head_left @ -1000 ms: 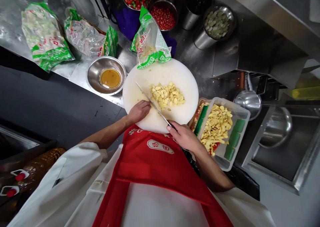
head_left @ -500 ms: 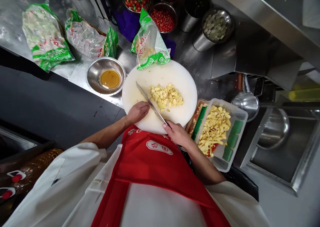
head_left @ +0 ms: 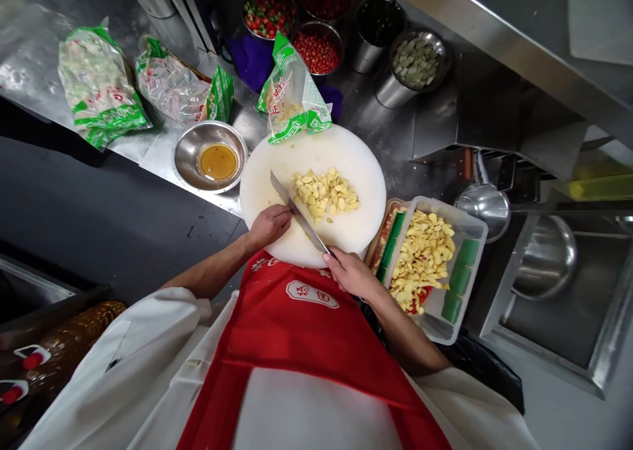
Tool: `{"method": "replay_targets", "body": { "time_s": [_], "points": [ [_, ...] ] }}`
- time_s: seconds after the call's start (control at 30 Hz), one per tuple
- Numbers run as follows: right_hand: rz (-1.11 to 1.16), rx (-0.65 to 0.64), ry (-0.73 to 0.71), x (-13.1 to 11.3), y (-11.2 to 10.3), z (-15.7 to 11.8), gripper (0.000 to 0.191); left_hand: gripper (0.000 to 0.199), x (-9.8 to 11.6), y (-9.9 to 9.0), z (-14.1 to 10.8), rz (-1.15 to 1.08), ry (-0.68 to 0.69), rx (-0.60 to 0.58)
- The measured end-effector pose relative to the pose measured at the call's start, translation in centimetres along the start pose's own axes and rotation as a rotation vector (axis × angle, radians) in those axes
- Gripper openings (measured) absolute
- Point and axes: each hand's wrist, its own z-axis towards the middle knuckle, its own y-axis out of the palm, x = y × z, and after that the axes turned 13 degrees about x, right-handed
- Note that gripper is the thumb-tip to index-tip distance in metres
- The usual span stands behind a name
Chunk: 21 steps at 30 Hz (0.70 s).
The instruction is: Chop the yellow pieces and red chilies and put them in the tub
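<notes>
My right hand (head_left: pixel 350 272) is closed round the handle of a long kitchen knife (head_left: pixel 305 225), whose blade slants away to the left over a round white cutting board (head_left: pixel 363 153). Beside the blade, on its left, my left hand (head_left: pixel 271 224) rests on the board with fingers curled and pressed together. Whatever lies under those fingertips is hidden. A heap of pale yellow slices (head_left: pixel 326 192), like sliced ginger or garlic, lies just right of the blade. On the far rim of the board leans a green-and-clear plastic bag (head_left: pixel 291 103) with some pale pieces inside.
Left of the board stands a steel bowl (head_left: pixel 232 136) with brown liquid. A clear plastic tub (head_left: pixel 465 285) of pale slices sits to the right. Two green-printed bags (head_left: pixel 106 97) lie far left. Behind are steel pots, one with chopped red chilli (head_left: pixel 316 51). A sink (head_left: pixel 558 331) is at right.
The whole view has shifted slightly. The knife blade shows a little more of its flat side, still between my left hand and the slices. Both hands keep nearly the same places.
</notes>
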Motion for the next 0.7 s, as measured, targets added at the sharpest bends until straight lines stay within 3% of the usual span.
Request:
{"method": "replay_targets", "body": {
  "time_s": [0.17,0.37,0.53,0.6,0.7],
  "points": [
    [0.095,0.013,-0.006,0.3,0.4,1.1,0.038,0.024,-0.2,0.0,-0.1,0.003,-0.029,-0.043],
    [0.338,0.091,0.009,1.8,-1.3,-1.4,0.045,0.025,0.0,0.6,1.7,-0.009,-0.083,-0.059],
    [0.830,0.184,0.043,1.3,0.2,-2.1,0.053,0.020,3.2,-0.5,5.2,-0.020,-0.231,0.239],
    [1.015,0.233,0.072,0.4,1.2,-1.8,0.045,0.019,5.1,-0.5,6.3,-0.048,-0.169,0.255],
    [1.194,0.280,0.111,-0.7,2.2,-1.8,0.033,0.017,6.7,0.9,6.8,-0.084,-0.036,0.185]
  ]
}}
